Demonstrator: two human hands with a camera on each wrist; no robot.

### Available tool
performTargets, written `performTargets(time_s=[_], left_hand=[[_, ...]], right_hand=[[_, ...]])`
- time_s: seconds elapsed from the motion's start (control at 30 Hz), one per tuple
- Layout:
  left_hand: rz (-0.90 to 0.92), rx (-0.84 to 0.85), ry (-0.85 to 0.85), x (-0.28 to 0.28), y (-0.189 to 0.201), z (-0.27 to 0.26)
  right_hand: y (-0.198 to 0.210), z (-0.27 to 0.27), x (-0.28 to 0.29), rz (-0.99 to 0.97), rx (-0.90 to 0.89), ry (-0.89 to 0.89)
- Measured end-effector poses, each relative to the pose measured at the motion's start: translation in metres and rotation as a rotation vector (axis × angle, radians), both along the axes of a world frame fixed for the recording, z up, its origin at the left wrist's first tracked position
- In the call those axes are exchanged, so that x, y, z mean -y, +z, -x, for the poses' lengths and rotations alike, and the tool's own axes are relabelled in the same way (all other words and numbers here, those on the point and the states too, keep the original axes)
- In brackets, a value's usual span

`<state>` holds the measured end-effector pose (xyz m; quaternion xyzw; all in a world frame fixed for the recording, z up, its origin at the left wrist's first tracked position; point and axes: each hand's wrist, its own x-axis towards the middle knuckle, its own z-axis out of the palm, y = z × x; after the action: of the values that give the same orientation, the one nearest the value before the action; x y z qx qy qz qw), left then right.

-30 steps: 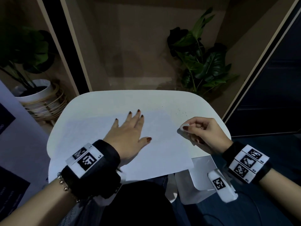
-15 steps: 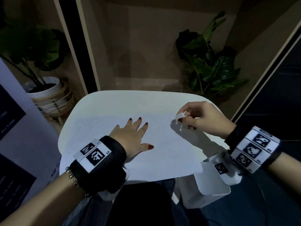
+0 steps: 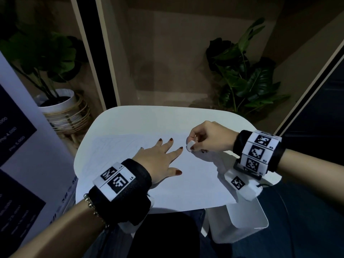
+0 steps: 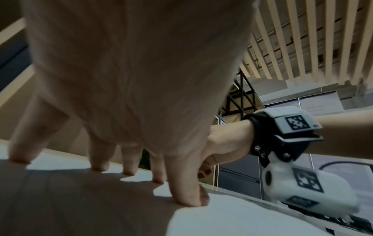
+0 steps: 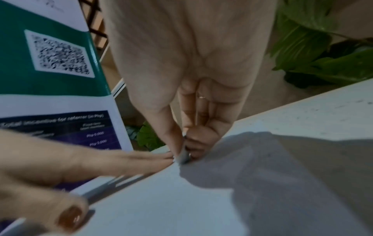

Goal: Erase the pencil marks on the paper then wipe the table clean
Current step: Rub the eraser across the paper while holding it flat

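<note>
A white sheet of paper (image 3: 195, 179) lies on the small white table (image 3: 158, 118), with faint pencil lines at its left part (image 3: 115, 144). My left hand (image 3: 160, 155) lies flat on the paper, fingers spread and straight, holding it down. My right hand (image 3: 202, 140) pinches a small white eraser (image 3: 190, 146) between thumb and fingers, its tip at the paper just right of my left index fingertip. In the right wrist view the eraser (image 5: 184, 155) touches the sheet beside my left fingers (image 5: 129, 159). In the left wrist view my left fingertips (image 4: 187, 196) press the paper.
A potted plant in a white pot (image 3: 59, 107) stands left of the table and a leafy plant (image 3: 247, 79) behind it on the right. A printed banner (image 3: 16, 146) stands at the left. A white stool or bin (image 3: 243, 222) sits under the table's right front corner.
My right hand has carried the eraser from the paper's right edge leftward, up to my left fingertips. My left hand has stayed flat on the paper.
</note>
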<state>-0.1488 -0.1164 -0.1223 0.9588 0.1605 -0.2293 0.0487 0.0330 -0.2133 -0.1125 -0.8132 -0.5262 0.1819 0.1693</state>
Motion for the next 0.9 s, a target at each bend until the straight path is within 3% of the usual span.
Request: performTargets(time_s=[0.1,0.23,0.37,0.5,0.7,0.9], left_hand=[[-0.013,-0.011,0.000,0.000,-0.001,-0.001],[-0.019,-0.014,0.003,0.000,-0.001,-0.001],[-0.032,-0.025,0.001,0.001,-0.001,-0.001],[-0.037,-0.021,0.000,0.001,0.000,-0.001],[-0.021,-0.009,0.086,-0.009,0.007,0.004],[-0.079,-0.034,0.144,-0.016,0.012,0.008]], right_hand=[[0.001,-0.001,-0.002,-0.015,0.031,-0.008],[0.003,0.000,-0.002,0.070,-0.067,0.050],[0.003,-0.001,-0.004,-0.002,0.087,-0.010],[0.005,0.006,-0.001,0.104,-0.013,0.102],[0.010,0.001,0.001,0.101,0.054,0.011],[0.023,0.003,-0.002,0.192,0.091,0.062]])
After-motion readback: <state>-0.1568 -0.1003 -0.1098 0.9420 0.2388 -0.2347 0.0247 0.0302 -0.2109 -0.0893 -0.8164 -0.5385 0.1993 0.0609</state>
